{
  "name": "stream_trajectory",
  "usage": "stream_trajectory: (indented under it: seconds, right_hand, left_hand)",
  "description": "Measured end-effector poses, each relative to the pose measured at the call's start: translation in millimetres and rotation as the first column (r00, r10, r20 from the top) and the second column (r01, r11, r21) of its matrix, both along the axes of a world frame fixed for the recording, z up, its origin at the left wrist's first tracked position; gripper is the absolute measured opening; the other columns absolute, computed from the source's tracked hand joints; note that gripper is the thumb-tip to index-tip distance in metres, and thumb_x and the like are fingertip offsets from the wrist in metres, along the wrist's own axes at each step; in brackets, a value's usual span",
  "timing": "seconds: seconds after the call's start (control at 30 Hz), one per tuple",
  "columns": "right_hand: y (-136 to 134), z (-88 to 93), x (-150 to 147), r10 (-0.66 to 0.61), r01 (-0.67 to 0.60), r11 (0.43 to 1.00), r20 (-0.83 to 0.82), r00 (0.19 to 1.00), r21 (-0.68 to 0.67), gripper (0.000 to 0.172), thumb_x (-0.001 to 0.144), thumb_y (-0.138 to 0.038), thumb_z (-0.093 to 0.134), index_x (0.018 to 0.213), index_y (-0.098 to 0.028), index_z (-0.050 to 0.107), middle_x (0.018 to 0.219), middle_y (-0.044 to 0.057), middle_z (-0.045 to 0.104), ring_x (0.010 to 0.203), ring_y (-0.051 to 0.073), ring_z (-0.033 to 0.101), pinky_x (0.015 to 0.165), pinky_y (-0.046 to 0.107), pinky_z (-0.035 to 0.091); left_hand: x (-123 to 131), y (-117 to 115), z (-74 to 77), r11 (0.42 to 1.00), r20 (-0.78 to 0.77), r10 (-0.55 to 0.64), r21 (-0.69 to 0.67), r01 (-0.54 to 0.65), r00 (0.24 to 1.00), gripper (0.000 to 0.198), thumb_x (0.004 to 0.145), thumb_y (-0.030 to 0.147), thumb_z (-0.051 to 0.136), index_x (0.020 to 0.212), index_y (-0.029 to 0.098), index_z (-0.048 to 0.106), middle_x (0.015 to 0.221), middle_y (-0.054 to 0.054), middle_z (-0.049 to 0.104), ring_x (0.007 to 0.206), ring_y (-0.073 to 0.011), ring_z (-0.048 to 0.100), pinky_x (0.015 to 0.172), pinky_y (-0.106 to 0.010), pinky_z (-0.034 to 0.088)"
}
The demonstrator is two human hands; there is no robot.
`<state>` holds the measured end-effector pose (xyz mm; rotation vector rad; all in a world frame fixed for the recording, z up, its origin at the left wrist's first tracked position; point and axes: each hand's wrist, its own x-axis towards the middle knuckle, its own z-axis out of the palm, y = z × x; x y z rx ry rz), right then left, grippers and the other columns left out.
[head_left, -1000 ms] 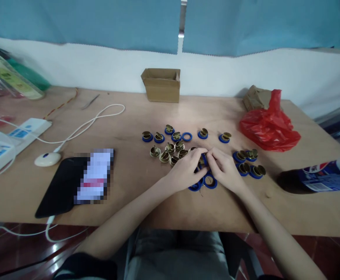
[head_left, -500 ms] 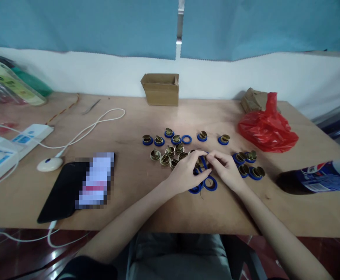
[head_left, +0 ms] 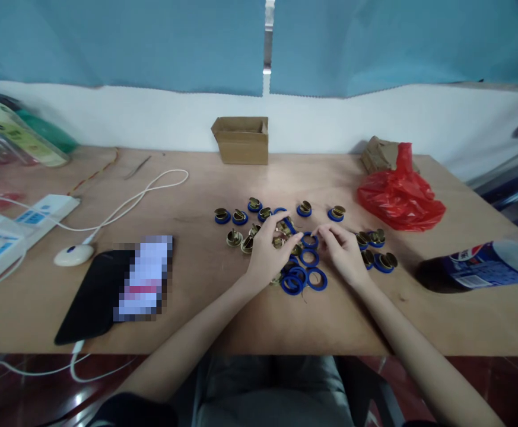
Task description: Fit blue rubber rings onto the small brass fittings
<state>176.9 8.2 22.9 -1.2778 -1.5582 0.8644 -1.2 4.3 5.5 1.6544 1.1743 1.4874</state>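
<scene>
Between the thumb and index finger of my left hand (head_left: 268, 252) is a blue ring (head_left: 291, 225), seen edge-on, with a brass-coloured piece against it. To the right, my right hand (head_left: 341, 252) is closed in a pinch; whatever its fingertips hold is too small to make out. Loose blue rings (head_left: 317, 279) lie below and between the hands. Brass-coloured round pieces with raised flaps surround them: some have pale rims (head_left: 234, 238), partly hidden by my left hand, and others sit in blue rings (head_left: 304, 209) behind and to the right.
A cardboard box (head_left: 243, 148) stands at the back, a red plastic bag (head_left: 399, 201) at the right rear. A cola bottle (head_left: 476, 267) lies on the right. Two phones (head_left: 96, 290), a white cable (head_left: 120, 207) and a power strip (head_left: 36, 219) occupy the left.
My hands have drawn apart. The left has shifted left, carrying the blue ring, while the right stays pinched near the same place. More loose blue rings show between them.
</scene>
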Motion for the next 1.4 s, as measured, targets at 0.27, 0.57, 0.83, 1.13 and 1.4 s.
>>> stream_trajectory:
  seconds: [0.27,0.57,0.83,1.13,1.4]
  right_hand:
    - [-6.4,5.4,-5.6,0.230,-0.223,0.964,0.032,0.973,-0.145,0.036,0.091,-0.047,0.057,0.069,-0.019,0.060,0.060,-0.001,0.056,0.055,0.013,0.053,0.054,0.025,0.042]
    - [-5.4,1.4,-3.0,0.378,-0.381,0.895,-0.060,0.924,-0.231,0.039,0.089,-0.053,0.061,0.071,-0.018,0.060,0.059,-0.002,0.057,0.050,0.010,0.049,0.050,0.023,0.042]
    - [-0.7,-1.6,-6.0,0.269,-0.272,0.961,-0.058,0.961,-0.044,0.033,0.086,-0.051,0.066,0.076,-0.020,0.068,0.087,0.004,0.064,0.066,0.014,0.058,0.059,0.029,0.050]
    - [17.7,-21.7,-0.4,-0.046,0.035,0.993,0.097,0.994,0.116,0.031,0.091,-0.045,0.057,0.082,-0.019,0.071,0.063,0.001,0.065,0.057,0.017,0.057,0.057,0.029,0.044]
    - [21.0,-21.5,-4.0,-0.104,0.065,0.987,0.270,0.957,0.150,0.025,0.094,-0.033,0.051,0.087,-0.019,0.070,0.074,0.004,0.072,0.066,0.019,0.064,0.062,0.027,0.046]
  left_hand:
    - [-8.7,13.0,-2.7,0.995,0.045,0.091,0.027,-0.093,0.995,0.042,0.085,0.028,0.073,0.125,0.024,0.059,0.124,-0.010,0.061,0.099,-0.0195,0.069,0.079,-0.032,0.062]
    - [-16.3,23.8,-4.3,0.993,0.095,0.111,0.038,-0.115,0.989,0.032,0.087,0.032,0.071,0.115,0.021,0.059,0.103,-0.006,0.071,0.092,-0.0169,0.071,0.081,-0.030,0.060]
    - [-24.8,33.7,-8.0,0.982,0.047,0.169,0.081,-0.173,0.984,0.034,0.088,0.035,0.069,0.118,0.021,0.060,0.106,-0.007,0.070,0.093,-0.0175,0.071,0.081,-0.030,0.060]
    - [-40.6,52.2,3.5,0.986,-0.085,0.162,0.055,-0.158,0.983,0.035,0.081,0.032,0.074,0.113,0.019,0.066,0.095,-0.006,0.074,0.082,-0.0175,0.071,0.078,-0.031,0.059]
    - [-29.3,120.5,16.5,0.995,-0.542,0.080,-0.007,-0.100,0.836,0.026,0.077,0.023,0.074,0.102,0.018,0.068,0.087,-0.007,0.073,0.078,-0.0215,0.068,0.079,-0.035,0.055]
